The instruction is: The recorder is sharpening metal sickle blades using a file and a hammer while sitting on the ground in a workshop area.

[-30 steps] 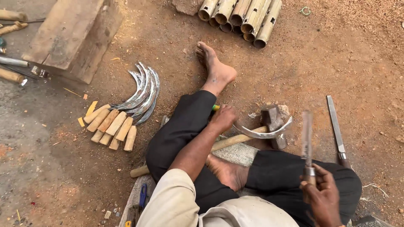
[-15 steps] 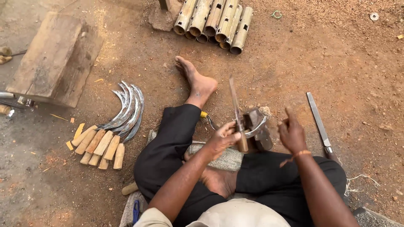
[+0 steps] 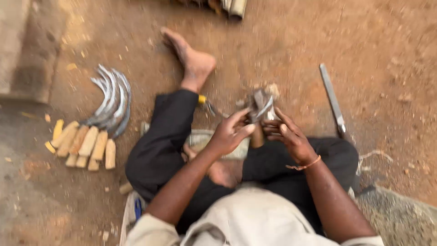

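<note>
The sickle stands between the two hands, over the person's crossed legs, on the dirt ground. The left hand curls its fingers around the upper part of the wooden handle, and the right hand closes in from the other side, fingertips touching the blade's base. Motion blur hides the exact grip. The sickle shows a grey curved metal blade above a pale brown handle that runs down between the palms.
</note>
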